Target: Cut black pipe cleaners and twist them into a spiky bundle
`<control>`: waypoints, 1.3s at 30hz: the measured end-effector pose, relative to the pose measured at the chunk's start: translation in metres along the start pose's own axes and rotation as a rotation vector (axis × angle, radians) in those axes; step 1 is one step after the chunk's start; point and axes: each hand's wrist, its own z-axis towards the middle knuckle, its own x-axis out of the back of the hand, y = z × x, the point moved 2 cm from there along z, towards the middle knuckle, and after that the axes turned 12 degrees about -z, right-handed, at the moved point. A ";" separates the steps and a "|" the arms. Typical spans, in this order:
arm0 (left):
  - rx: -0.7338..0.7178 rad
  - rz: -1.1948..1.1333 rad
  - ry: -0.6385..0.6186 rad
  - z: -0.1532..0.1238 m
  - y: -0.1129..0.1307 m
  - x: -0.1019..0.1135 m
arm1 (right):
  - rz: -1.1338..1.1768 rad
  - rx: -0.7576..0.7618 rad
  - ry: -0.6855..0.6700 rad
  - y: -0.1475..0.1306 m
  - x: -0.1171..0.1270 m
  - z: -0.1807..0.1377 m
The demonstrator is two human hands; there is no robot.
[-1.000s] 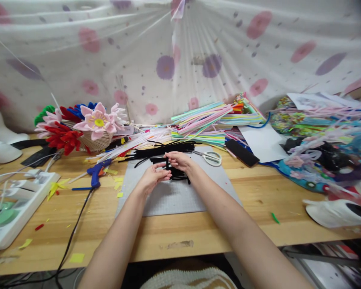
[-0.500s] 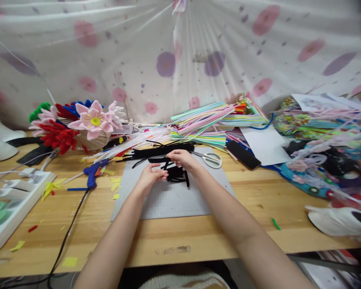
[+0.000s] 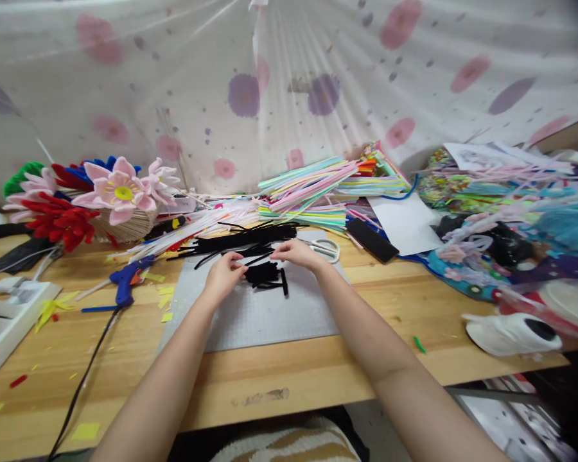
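A short black pipe cleaner (image 3: 259,258) spans the gap between my two hands. My left hand (image 3: 225,274) pinches its left end, and the fingertips of my right hand (image 3: 295,253) close on its right end. Just below lies a pile of short black pipe cleaner pieces (image 3: 262,274) on a grey cutting mat (image 3: 274,324). One thicker black piece (image 3: 284,282) rests at the pile's right side. Behind my hands stretches a bundle of long black pipe cleaners (image 3: 245,239). White-handled scissors (image 3: 334,251) lie beyond my right hand, partly hidden by it.
A blue glue gun (image 3: 125,282) with its cord lies left of the mat, near a white power strip (image 3: 26,321). Pipe cleaner flowers (image 3: 120,191) stand at back left. Pastel pipe cleaners (image 3: 313,189), a black phone (image 3: 372,240) and a white roll (image 3: 513,333) are farther right.
My hands have drawn apart sideways, and the black pipe cleaner now shows stretched between them. The camera view has turned slightly to the right.
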 end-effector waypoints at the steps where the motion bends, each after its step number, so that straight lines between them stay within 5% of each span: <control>1: -0.017 0.098 0.002 0.002 0.003 0.001 | -0.033 -0.010 0.046 0.005 0.002 0.002; 6: -0.029 0.509 0.117 0.010 0.021 0.008 | -0.372 -0.039 0.208 0.018 0.002 0.013; 11: -0.034 0.732 -0.056 0.029 0.019 -0.010 | -0.767 0.134 0.168 0.008 -0.011 0.021; 16: -0.053 0.850 -0.180 0.041 0.020 -0.026 | -0.960 0.145 0.122 -0.002 -0.015 0.029; 27: -0.148 0.970 -0.041 0.042 0.033 -0.008 | -0.981 0.122 0.098 -0.010 0.002 0.038; 31: -0.175 1.031 -0.067 0.039 0.032 -0.006 | -0.947 0.101 0.183 -0.017 0.006 0.038; 35: -0.240 0.947 0.069 0.033 0.039 -0.003 | -0.918 0.127 0.275 -0.024 0.011 0.036; 39: -0.121 0.817 0.113 0.029 0.044 0.002 | -0.866 0.182 0.389 -0.030 0.020 0.031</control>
